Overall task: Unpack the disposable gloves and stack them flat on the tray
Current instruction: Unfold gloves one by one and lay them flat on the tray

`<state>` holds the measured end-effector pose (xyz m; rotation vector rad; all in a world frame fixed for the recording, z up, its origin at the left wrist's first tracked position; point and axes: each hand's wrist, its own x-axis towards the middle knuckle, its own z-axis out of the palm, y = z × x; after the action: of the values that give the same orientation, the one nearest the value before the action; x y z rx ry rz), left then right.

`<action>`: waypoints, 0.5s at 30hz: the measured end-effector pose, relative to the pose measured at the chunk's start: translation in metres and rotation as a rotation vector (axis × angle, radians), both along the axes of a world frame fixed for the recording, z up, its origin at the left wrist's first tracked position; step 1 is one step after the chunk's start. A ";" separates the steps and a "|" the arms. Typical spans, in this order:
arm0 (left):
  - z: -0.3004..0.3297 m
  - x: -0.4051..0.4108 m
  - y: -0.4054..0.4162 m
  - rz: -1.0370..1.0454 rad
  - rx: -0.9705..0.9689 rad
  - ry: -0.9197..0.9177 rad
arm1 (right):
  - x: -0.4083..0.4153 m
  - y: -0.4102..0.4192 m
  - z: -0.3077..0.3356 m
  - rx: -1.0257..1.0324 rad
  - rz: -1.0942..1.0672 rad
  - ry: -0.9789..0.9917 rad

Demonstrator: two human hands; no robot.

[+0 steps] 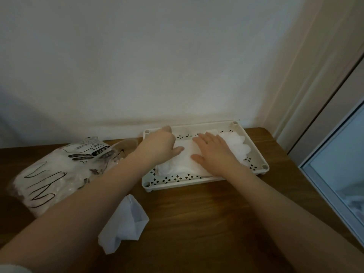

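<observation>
We've got both hands down in the tray [204, 179], which sits on the wooden table [197, 223] at abt 1 o'clock from us, its far edge close to the wall [157, 56]. The left hand [160, 143] rests on the gloves [185, 158] w/ thumb out flat toward 3 o'clock; its fingers reach over the far side of the pile and we can't tell if they curl on anything. The right hand [213, 148] lies flat on the pile, fingers straight and spread, pointing to abt 11 o'clock, gripping nothing. The gloves are a whitish, see-thru pile inside the tray, spread from its near-left part to the far-right corner, lying fairly flat. At 9 o'clock from the tray, the glove bag [57, 172] lies on the table, clear plastic w/ printing and more gloves inside. At abt 7 o'clock from the tray, near us, a crumpled white piece [126, 223] lies on the table between our forearms. At 3 o'clock, a pale framed panel [334, 164] stands by the table edge.
</observation>
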<state>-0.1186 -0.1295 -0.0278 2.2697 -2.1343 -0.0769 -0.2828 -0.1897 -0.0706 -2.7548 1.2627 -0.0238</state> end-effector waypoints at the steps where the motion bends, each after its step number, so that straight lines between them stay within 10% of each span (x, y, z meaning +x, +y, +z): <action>1: -0.004 -0.002 0.002 0.007 0.028 -0.113 | -0.001 0.000 -0.004 0.049 -0.008 0.089; 10: -0.019 0.004 0.019 0.003 0.188 -0.326 | -0.042 -0.023 -0.007 0.229 -0.293 0.208; 15: 0.008 -0.011 0.046 -0.046 0.103 -0.175 | -0.028 0.007 0.017 -0.057 -0.128 -0.126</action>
<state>-0.1299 -0.0834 -0.0198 2.3649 -2.3197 0.0126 -0.3107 -0.1825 -0.0532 -2.6655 1.4224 -0.2430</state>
